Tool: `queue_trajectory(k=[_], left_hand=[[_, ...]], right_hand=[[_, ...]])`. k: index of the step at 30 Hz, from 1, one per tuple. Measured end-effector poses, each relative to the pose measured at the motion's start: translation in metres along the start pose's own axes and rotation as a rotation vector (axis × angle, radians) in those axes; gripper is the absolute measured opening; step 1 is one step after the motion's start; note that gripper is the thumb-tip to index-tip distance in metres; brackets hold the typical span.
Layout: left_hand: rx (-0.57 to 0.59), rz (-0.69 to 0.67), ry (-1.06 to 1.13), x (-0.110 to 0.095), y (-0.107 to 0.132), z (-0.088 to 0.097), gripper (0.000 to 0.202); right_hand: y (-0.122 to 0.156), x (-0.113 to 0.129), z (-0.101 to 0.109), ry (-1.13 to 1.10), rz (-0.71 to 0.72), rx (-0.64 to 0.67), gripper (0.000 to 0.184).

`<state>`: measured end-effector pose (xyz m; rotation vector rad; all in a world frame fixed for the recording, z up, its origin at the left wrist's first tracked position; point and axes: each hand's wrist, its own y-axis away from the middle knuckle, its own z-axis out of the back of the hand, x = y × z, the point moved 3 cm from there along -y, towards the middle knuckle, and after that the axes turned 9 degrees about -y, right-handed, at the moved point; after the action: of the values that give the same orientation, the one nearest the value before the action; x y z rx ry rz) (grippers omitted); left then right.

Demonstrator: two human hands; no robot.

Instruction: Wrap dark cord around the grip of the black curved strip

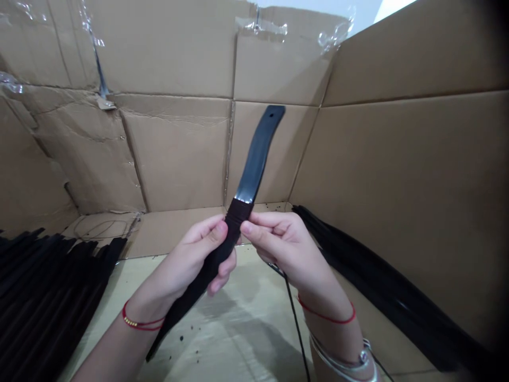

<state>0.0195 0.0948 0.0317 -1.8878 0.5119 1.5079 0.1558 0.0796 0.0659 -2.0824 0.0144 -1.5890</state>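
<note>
A long, glossy black strip (256, 154) with a small hole near its top end rises at a slant in front of me. Its lower part is covered by a dark sleeve (210, 268), bunched in folds at the upper edge. My left hand (207, 246) is wrapped round the covered part, thumb on top. Just below the bunched edge, my right hand (278, 239) pinches the sleeve from the right between thumb and fingers. The fingertips behind the strip are partly hidden. A thin black cord (294, 307) hangs below my right hand.
Cardboard walls (183, 154) taped together enclose the pale work surface (222, 339). At the left lies a row of several dark strips (51, 297). More long black strips (369, 270) lie along the right wall. Small dark specks dot the surface.
</note>
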Motion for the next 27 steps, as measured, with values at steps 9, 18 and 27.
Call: queue_trajectory(k=[9,18,27], left_hand=[[0.007,-0.018,-0.188,-0.003,0.008,-0.002,0.045],[-0.159,-0.096,0.035,-0.004,0.006,-0.013,0.032],[0.001,-0.022,0.357,0.004,0.004,-0.025,0.037]], right_hand=[[0.001,-0.005,-0.01,-0.064,0.105,-0.147,0.014],[0.001,-0.004,-0.007,-0.143,0.064,0.022,0.018],[0.012,0.006,-0.007,-0.067,0.068,-0.074,0.021]])
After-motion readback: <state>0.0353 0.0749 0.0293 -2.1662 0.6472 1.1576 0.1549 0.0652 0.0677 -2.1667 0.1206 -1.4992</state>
